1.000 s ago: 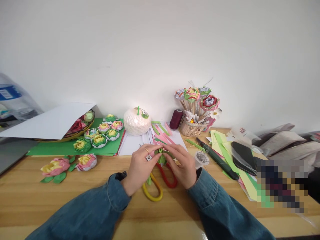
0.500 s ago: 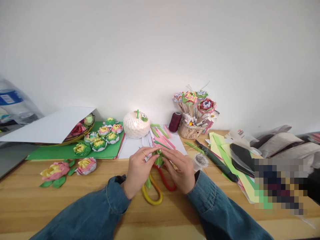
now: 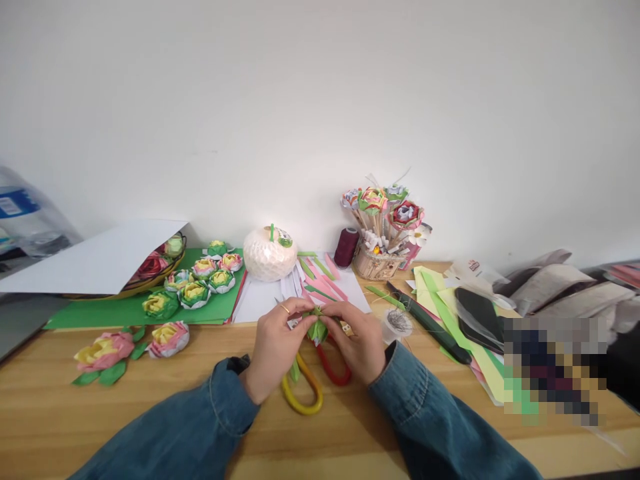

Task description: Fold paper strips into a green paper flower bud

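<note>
Both hands meet over the middle of the counter [image 3: 150, 427], and I read them as pinched together on one small thing: the left hand [image 3: 274, 343] closes thumb and forefinger on the left edge of a folded green paper piece [image 3: 317, 327], and the right hand [image 3: 359, 341] closes on its right edge, so the piece sits squarely between them, neither hand nearer than the other. From the left hand it lies toward 3 o'clock, from the right hand toward 9 o'clock. Its shape is mostly hidden by the fingers; what shows hangs downward toward 6 o'clock, so I judge its long axis runs roughly 12 to 6, though I cannot be sure. Directly beneath the hands lie scissors with a yellow loop [image 3: 303, 390] and a red loop [image 3: 333, 363], the handles pointing to 6 o'clock. Pink and green paper strips [image 3: 320, 277] lie just beyond at 12 o'clock, finished paper flowers [image 3: 195, 287] at 10 o'clock, a thread spool [image 3: 346, 247] at 1 o'clock.
</note>
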Demonstrator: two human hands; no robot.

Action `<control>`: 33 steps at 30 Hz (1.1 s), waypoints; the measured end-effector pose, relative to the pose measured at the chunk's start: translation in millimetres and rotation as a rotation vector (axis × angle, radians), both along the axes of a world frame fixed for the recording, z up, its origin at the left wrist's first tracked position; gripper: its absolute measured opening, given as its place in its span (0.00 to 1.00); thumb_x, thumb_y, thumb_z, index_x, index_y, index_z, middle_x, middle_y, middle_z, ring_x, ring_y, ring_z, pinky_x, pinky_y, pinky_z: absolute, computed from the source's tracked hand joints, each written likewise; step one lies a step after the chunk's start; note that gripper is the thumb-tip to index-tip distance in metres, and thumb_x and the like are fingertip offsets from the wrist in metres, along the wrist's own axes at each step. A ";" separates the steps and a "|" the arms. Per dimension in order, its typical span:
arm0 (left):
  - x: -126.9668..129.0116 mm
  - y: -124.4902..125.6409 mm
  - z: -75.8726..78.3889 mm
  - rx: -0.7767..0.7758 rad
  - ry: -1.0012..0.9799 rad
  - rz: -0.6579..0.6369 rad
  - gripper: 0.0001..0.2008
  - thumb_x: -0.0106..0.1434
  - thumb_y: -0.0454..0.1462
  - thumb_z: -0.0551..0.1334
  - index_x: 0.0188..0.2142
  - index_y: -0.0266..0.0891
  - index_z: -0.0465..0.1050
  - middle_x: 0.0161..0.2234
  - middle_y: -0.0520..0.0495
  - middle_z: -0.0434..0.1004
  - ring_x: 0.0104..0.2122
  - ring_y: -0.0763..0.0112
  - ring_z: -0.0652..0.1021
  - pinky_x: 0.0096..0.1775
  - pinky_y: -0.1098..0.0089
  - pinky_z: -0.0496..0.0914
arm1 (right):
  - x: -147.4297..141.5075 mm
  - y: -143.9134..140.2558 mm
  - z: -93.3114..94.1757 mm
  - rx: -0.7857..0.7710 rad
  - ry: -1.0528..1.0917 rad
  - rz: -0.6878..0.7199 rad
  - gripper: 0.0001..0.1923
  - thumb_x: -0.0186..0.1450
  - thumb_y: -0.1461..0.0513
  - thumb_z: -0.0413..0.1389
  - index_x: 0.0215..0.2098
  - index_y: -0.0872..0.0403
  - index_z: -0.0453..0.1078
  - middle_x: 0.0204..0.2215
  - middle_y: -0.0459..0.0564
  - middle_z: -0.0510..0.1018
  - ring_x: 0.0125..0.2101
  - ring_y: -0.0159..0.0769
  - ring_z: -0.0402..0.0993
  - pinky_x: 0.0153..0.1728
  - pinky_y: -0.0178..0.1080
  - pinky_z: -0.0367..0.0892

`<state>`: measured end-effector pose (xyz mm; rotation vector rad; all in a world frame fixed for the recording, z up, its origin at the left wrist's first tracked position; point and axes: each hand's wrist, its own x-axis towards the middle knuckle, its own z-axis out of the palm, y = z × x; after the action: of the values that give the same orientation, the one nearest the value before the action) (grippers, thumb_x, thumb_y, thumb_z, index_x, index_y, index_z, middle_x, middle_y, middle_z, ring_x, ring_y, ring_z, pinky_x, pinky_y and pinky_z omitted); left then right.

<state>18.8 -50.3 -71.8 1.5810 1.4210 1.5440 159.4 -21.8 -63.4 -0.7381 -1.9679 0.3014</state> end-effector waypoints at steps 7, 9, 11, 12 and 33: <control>-0.2 0.2 1.1 0.000 0.053 -0.007 0.05 0.53 0.33 0.60 0.32 0.39 0.71 0.31 0.49 0.76 0.33 0.70 0.76 0.38 0.70 0.71 | 1.6 4.1 -4.0 -0.058 -0.026 0.003 0.03 0.61 0.66 0.51 0.30 0.54 0.67 0.26 0.47 0.75 0.27 0.32 0.72 0.29 0.33 0.69; 0.0 0.1 1.9 -0.009 0.052 -0.024 0.05 0.53 0.33 0.60 0.32 0.39 0.70 0.31 0.49 0.75 0.33 0.70 0.76 0.38 0.70 0.71 | 1.8 5.0 -5.0 -0.074 -0.030 0.003 0.04 0.61 0.66 0.51 0.30 0.54 0.67 0.26 0.47 0.75 0.27 0.31 0.72 0.29 0.33 0.68; 0.1 0.0 2.9 -0.015 0.059 -0.024 0.05 0.53 0.33 0.60 0.31 0.39 0.70 0.30 0.50 0.75 0.32 0.71 0.76 0.38 0.70 0.71 | 1.7 5.5 -5.6 -0.095 -0.035 0.001 0.04 0.61 0.66 0.51 0.30 0.54 0.67 0.26 0.47 0.75 0.27 0.31 0.72 0.29 0.32 0.68; 0.1 0.1 3.3 -0.017 0.063 -0.021 0.04 0.53 0.33 0.60 0.31 0.39 0.70 0.30 0.50 0.75 0.32 0.71 0.76 0.38 0.70 0.71 | 1.7 5.6 -5.8 -0.104 -0.038 0.001 0.04 0.61 0.66 0.51 0.30 0.55 0.67 0.26 0.47 0.75 0.27 0.31 0.72 0.29 0.32 0.68; -6.5 8.9 9.0 -0.060 0.006 -0.200 0.03 0.50 0.32 0.60 0.24 0.38 0.66 0.28 0.52 0.66 0.29 0.75 0.70 0.31 0.74 0.68 | 1.4 6.0 -6.4 -0.249 -0.023 0.033 0.05 0.61 0.63 0.50 0.29 0.54 0.66 0.26 0.47 0.74 0.28 0.32 0.71 0.30 0.34 0.67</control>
<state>12.3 -41.4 -62.8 1.6378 1.2583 1.3696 160.7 -15.8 -69.8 -0.8710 -1.9871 0.5672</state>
